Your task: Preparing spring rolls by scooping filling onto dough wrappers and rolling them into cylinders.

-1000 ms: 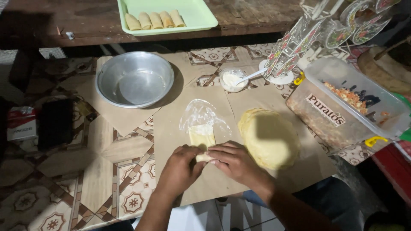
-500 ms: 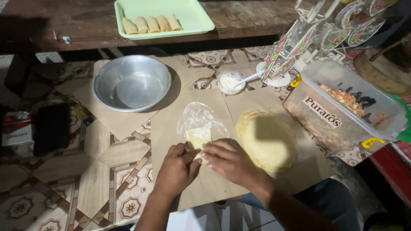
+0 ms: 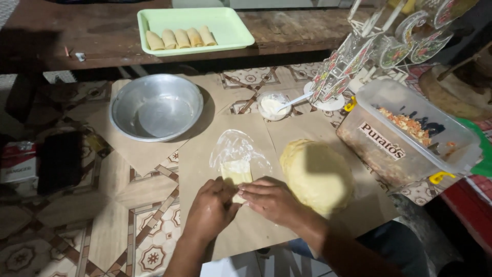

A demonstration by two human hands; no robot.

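Both hands are working on one pale wrapper (image 3: 236,173) lying on a brown paper sheet (image 3: 246,231). The left hand (image 3: 212,208) and the right hand (image 3: 271,200) are curling their fingers onto the wrapper's near edge, pinching it between fingertips.

Taking that wrapper as landmark: one stack of round yellow wrappers (image 3: 318,174) is sitting just to its right. One small white cup with a spoon (image 3: 273,105) is standing beyond it. One empty metal bowl (image 3: 156,106) is resting beyond and to the left. One green tray (image 3: 225,25) is lying farthest beyond, carrying five finished rolls (image 3: 180,38). One clear plastic tub (image 3: 410,138) of chopped filling, bearing a white rectangular label, is standing far right. One red-and-white packet (image 3: 18,161) is lying far left.
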